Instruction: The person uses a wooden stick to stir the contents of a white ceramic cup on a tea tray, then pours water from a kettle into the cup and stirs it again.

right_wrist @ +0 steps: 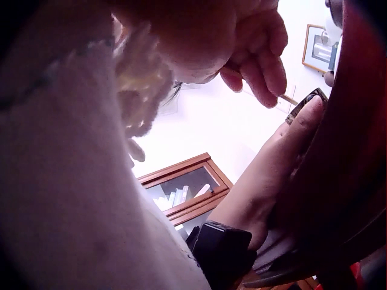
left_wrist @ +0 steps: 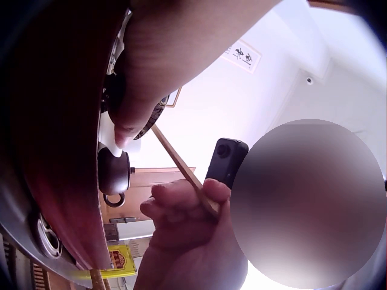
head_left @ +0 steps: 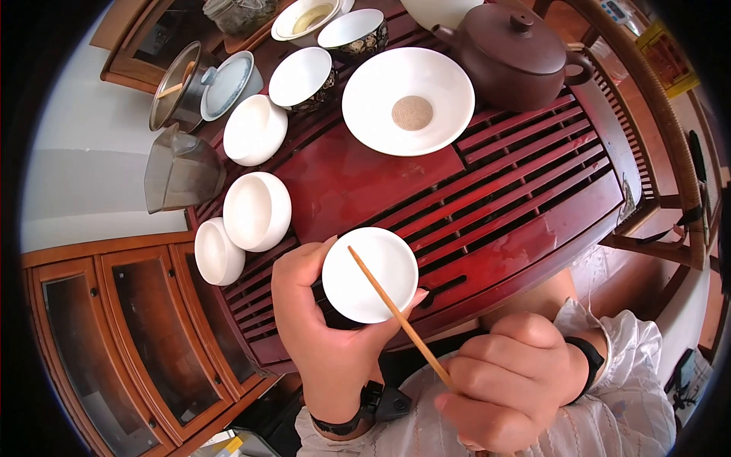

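Left hand point(head_left: 327, 350), curled round the cup point(head_left: 388, 266) above the red slatted tray's point(head_left: 358, 183) near edge; cup probably light, rigid, breakable, best held by its wall; stick point(head_left: 411, 333), probably light and stiff, gripped near its lower end by the right hand point(head_left: 510, 377); surroundings, left to right: glass-fronted cabinet point(head_left: 114, 255), glossy tray, chair point(head_left: 687, 167)

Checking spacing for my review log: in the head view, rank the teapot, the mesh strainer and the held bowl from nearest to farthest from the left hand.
From the left hand:
1. Bowl, gripped in its fingers.
2. Mesh strainer, ahead and slightly right, on the tea tray.
3. Teapot, farthest, to the strainer's right.
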The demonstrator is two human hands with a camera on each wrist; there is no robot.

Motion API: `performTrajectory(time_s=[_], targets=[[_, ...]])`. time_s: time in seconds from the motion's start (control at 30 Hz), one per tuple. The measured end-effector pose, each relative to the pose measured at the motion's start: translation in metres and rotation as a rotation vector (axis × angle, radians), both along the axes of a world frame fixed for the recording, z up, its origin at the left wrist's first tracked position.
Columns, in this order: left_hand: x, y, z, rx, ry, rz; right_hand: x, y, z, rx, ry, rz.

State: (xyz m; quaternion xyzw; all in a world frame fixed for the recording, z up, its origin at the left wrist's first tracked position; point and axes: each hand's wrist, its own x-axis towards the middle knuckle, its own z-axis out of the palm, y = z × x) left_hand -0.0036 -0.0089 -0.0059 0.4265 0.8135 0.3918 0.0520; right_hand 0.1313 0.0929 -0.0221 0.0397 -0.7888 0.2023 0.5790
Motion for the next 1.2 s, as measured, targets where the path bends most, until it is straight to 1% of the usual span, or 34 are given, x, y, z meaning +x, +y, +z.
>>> performTrajectory(time_s=[0.03,0.07,0.1,0.13,0.17,0.2,0.23,0.3,0.37,0.43,0.5,0.53,0.57,0.63,0.7,0.73,0.77,0.83,0.87,0.93,0.97,1.03,1.07,1.13,1.17,1.2], targets=[[0.000,0.000,0.000,0.000,-0.015,0.004,0.005,0.000,0.006,0.001,0.000,0.000],[0.001,0.002,0.000,-0.001,-0.015,0.004,0.016,-0.001,0.016,-0.040,-0.182,0.047],[0.003,0.005,0.001,0.051,-0.035,0.027,0.022,-0.002,0.022,-0.081,-0.364,0.093],[0.004,0.006,0.001,0.102,-0.055,0.049,0.023,-0.004,0.021,-0.082,-0.363,0.093],[0.003,0.005,0.001,0.101,-0.055,0.048,0.024,-0.005,0.021,-0.094,-0.348,0.028],[0.002,0.002,0.001,0.047,-0.033,0.028,0.024,-0.006,0.022,-0.107,-0.333,-0.038],[0.001,0.000,0.001,-0.007,-0.010,0.008,0.022,-0.005,0.021,-0.107,-0.333,-0.038],[0.001,-0.001,0.001,-0.006,-0.008,0.009,0.013,-0.002,0.019,-0.068,-0.164,-0.069],[0.002,0.001,0.001,-0.004,-0.007,0.009,0.008,-0.003,0.016,-0.043,-0.143,-0.051],[0.003,0.006,0.000,0.108,-0.063,0.042,0.005,-0.002,0.011,-0.018,-0.121,-0.033],[0.004,0.007,0.000,0.113,-0.070,0.045,0.004,0.000,0.006,0.083,-0.111,-0.030],[0.004,0.007,0.000,0.117,-0.077,0.048,0.005,0.001,0.008,0.083,-0.111,-0.029],[0.003,0.005,0.000,0.117,-0.077,0.049,0.006,0.002,0.011,0.061,-0.126,-0.016],[0.002,-0.001,0.000,0.020,-0.054,0.019,0.010,0.015,0.013,0.039,-0.142,-0.003],[0.003,-0.001,-0.001,0.023,-0.058,0.026,0.016,0.044,0.010,0.296,-0.113,0.119],[0.003,-0.001,-0.001,0.028,-0.063,0.031,0.017,0.045,0.014,0.242,-0.143,0.140],[0.004,-0.001,-0.001,0.028,-0.063,0.029,0.017,0.043,0.018,0.242,-0.143,0.138],[0.004,-0.001,0.000,0.009,-0.062,0.038,0.011,0.036,0.026,-0.024,-0.133,0.215],[0.004,0.001,0.000,0.008,-0.061,0.032,0.009,0.035,0.031,-0.026,-0.132,0.209],[0.005,0.004,-0.001,0.097,-0.083,0.070,0.007,0.035,0.040,-0.064,-0.158,0.238],[0.004,0.004,0.000,0.096,-0.082,0.071,0.006,0.032,0.033,-0.065,-0.157,0.239],[0.004,0.004,0.001,0.082,-0.096,0.066,0.002,0.023,0.017,-0.058,-0.027,0.093],[0.004,0.004,0.001,0.081,-0.095,0.066,0.006,0.029,0.015,-0.059,-0.026,0.093],[0.006,0.005,0.001,0.106,-0.125,0.080,0.013,0.051,0.019,0.209,-0.038,0.261],[0.006,0.005,0.001,0.105,-0.125,0.079,0.012,0.045,0.020,0.209,-0.038,0.261],[0.006,0.004,0.001,0.094,-0.121,0.079,0.011,0.035,0.020,0.098,-0.008,0.216]])
